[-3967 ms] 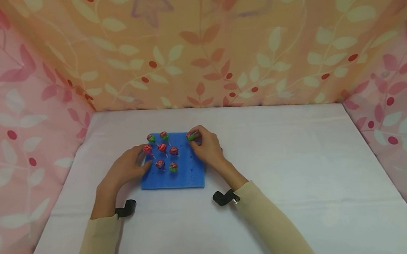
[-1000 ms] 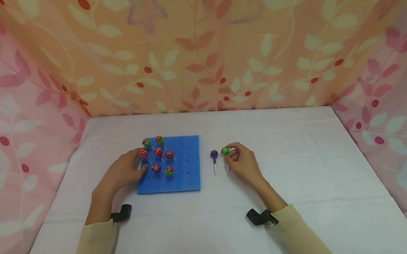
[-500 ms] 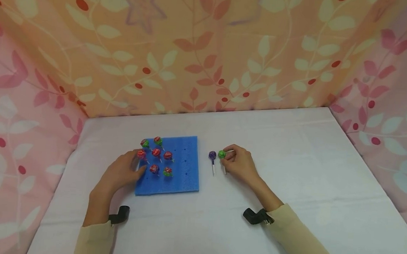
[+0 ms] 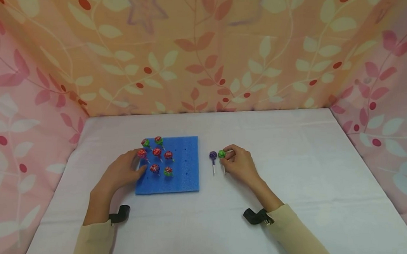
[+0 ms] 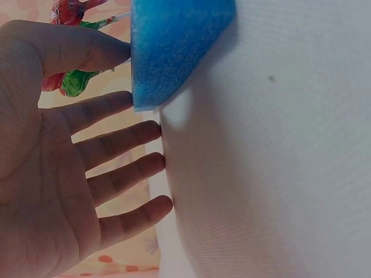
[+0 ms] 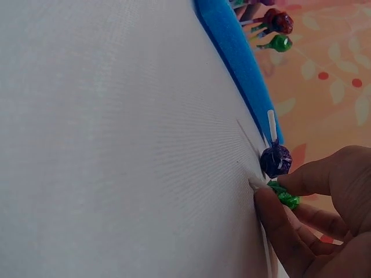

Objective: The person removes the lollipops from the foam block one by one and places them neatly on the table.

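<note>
My right hand (image 4: 241, 162) pinches a green-wrapped lollipop (image 4: 221, 154) between thumb and fingers, low over the white cloth. In the right wrist view its green wrapper (image 6: 285, 198) shows between the fingertips. Just left of it a purple lollipop (image 4: 212, 155) lies on the cloth, its white stick toward me. My left hand (image 4: 122, 170) rests at the left edge of a blue foam board (image 4: 182, 180). The left wrist view shows its fingers (image 5: 119, 142) spread and nearly straight, the thumb and index tips right at the foam's edge. Several lollipops (image 4: 157, 152) stand in the board's left part.
Small holes (image 4: 186, 161) run down the right part of the board. White cloth (image 4: 292, 167) covers the table out to its edges. Patterned curtains (image 4: 208, 45) close off the back and both sides.
My right hand has moved from the board's far right corner onto the cloth at the right. In the last second it shifted the green lollipop slightly left, closer to the purple one. My left hand stays put.
</note>
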The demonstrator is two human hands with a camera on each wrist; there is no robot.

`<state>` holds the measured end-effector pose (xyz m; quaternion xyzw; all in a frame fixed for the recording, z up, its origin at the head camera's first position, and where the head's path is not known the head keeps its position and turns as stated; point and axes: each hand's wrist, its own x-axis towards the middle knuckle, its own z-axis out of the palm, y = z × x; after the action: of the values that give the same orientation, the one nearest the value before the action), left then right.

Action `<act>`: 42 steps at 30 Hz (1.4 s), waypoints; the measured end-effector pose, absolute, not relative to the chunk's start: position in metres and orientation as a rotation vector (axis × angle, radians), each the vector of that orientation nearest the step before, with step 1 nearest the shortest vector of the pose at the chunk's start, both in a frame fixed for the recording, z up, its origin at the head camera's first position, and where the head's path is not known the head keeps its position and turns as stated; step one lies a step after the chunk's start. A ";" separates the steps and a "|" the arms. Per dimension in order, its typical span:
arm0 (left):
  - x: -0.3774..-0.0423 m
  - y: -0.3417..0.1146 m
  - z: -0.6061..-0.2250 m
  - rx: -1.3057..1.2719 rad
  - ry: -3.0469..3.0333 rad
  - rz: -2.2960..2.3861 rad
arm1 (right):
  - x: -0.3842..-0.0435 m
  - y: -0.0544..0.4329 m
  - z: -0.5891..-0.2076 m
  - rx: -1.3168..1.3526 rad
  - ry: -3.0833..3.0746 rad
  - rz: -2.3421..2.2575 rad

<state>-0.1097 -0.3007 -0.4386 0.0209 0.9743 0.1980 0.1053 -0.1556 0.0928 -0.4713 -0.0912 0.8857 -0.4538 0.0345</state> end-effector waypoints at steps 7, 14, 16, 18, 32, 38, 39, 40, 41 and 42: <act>-0.110 -0.301 -0.436 0.065 2.868 0.590 | -0.152 0.094 -0.467 -0.308 2.728 -1.424; -0.111 -0.302 -0.436 0.054 2.859 0.598 | -0.149 0.097 -0.461 -0.355 2.767 -1.462; -0.111 -0.302 -0.435 0.051 2.855 0.599 | -0.149 0.097 -0.460 -0.372 2.799 -1.446; -0.111 -0.302 -0.436 0.047 2.852 0.603 | -0.148 0.095 -0.458 -0.387 2.825 -1.436; -0.111 -0.302 -0.443 0.057 2.863 0.601 | -0.141 0.079 -0.443 -0.516 2.776 -1.539; -0.111 -0.301 -0.439 0.045 2.853 0.606 | -0.135 0.070 -0.442 -0.611 2.686 -1.612; -0.111 -0.300 -0.439 0.044 2.850 0.605 | -0.133 0.068 -0.442 -0.646 2.663 -1.623; -0.111 -0.300 -0.438 0.047 2.849 0.604 | -0.131 0.066 -0.441 -0.678 2.642 -1.626; -0.111 -0.301 -0.438 0.049 2.848 0.605 | -0.129 0.064 -0.441 -0.720 2.627 -1.620; -0.110 -0.301 -0.438 0.048 2.848 0.604 | -0.128 0.062 -0.440 -0.762 2.605 -1.615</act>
<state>-0.1104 -0.3007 -0.4384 0.0165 0.9716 0.2061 0.1149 -0.1277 0.0623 -0.4405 -0.2412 0.8248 -0.5113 -0.0085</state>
